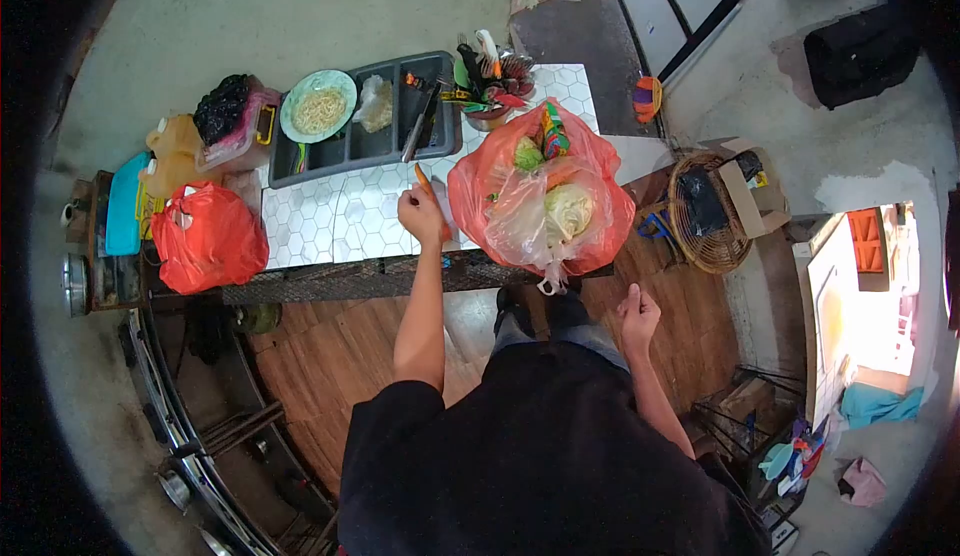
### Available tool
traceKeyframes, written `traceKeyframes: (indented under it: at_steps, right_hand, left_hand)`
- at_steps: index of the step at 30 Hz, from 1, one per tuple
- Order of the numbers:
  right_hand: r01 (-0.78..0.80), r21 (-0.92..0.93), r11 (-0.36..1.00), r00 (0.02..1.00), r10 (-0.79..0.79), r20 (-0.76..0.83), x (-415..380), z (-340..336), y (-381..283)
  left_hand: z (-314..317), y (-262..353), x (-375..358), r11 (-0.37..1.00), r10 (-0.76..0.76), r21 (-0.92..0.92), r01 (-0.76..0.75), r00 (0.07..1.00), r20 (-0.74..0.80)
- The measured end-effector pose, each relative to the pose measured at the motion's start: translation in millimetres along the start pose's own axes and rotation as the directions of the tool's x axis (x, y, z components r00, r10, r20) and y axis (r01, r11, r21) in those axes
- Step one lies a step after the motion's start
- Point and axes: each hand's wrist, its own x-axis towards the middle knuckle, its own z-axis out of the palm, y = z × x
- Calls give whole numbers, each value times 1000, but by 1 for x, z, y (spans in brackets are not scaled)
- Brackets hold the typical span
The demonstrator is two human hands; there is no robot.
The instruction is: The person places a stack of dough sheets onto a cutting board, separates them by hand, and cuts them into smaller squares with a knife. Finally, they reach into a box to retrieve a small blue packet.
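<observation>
My left hand is closed around a carrot, whose orange end sticks out past the fingers above the white hexagon-patterned tabletop. Just right of it a red plastic bag lies spread wide on the table. Inside the bag are a pale cabbage, a smaller green vegetable, a green and red packet and some clear plastic. My right hand hangs in the air below the bag, beyond the table's front edge. Its fingers are curled in, with nothing visible in them.
A grey compartment tray holds a plate of noodles, a clear bag and a knife. Behind the red bag stands a utensil container. A tied red bag sits left. A wicker basket stands right.
</observation>
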Motion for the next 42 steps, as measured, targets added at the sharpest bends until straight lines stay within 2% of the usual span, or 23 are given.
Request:
traceKeyframes:
  at_steps: [2,3,5,7,9,10,12,13,15,17,21,23,27,29,30,31,32,33,35,36,39,41,42]
  right_hand:
    - [-190,131,973,982,189,16,-5,8,7]
    - [-166,130,978,986,167,5,13,0,11]
    - [-192,-11,981,981,192,25,14,4,20]
    - [-101,74,992,995,101,9,14,25,-12]
    - [-3,153,988,1000,6,-17,16,32,-24]
    - [-79,134,988,995,70,69,18,32,-22]
    - [-189,46,981,961,175,215,24,29,-6]
    - [-185,55,981,964,171,204,26,25,-2]
    - [-227,0,974,932,217,291,27,20,4]
    - [-235,39,971,943,218,252,25,18,7]
    - [-276,144,950,947,243,208,25,8,11]
    - [-295,141,945,944,265,197,26,3,11]
    - [-300,234,925,917,212,337,29,-1,-16]
    - [-243,270,932,861,80,502,25,9,-65]
    - [-284,385,878,818,12,576,23,17,-98]
    - [-308,511,803,814,-55,578,17,17,-121]
    - [-354,602,716,821,-70,566,16,18,-126]
    - [-377,689,619,837,-91,540,15,14,-129]
    - [-263,777,573,894,-158,419,21,-3,-133]
    - [-193,796,573,934,-140,328,20,-18,-131]
    - [-174,665,727,978,50,201,17,-66,-113]
    - [-51,718,694,997,82,-8,9,-99,-91]
    - [-108,731,673,975,216,-56,4,-118,-70]
  left_hand:
    - [-18,33,9,976,-98,-174,129,980,176]
    - [2,54,12,972,-92,-199,126,981,173]
    - [17,76,37,919,117,-393,-33,974,192]
    - [22,133,60,896,224,-433,-100,944,244]
    - [35,172,85,881,334,-428,-201,905,262]
    - [42,183,97,877,343,-433,-208,902,263]
    - [55,202,119,934,353,-179,-309,869,346]
    - [62,204,129,929,366,-188,-318,863,348]
    - [69,205,145,909,355,2,-416,778,519]
    - [74,203,152,896,407,-67,-438,753,517]
    - [43,241,154,867,498,-220,-447,777,386]
    - [12,270,154,793,567,-403,-457,796,214]
    - [-69,332,81,675,511,-606,-422,859,-30]
    - [-93,331,20,684,531,-544,-486,843,-86]
    - [-89,316,-11,602,600,-557,-572,784,-157]
    - [-96,297,-66,520,826,-474,-711,559,68]
    - [-86,293,-102,394,872,-559,-730,489,-24]
    - [-86,278,-144,424,862,-681,-598,497,100]
    - [-81,281,-199,441,889,-771,-460,339,306]
    - [-76,283,-218,394,913,-825,-405,281,297]
    - [-61,297,-265,420,907,-840,-345,187,377]
    - [-52,314,-290,487,859,-833,-262,-27,511]
    - [-47,327,-305,494,840,-838,-232,-120,529]
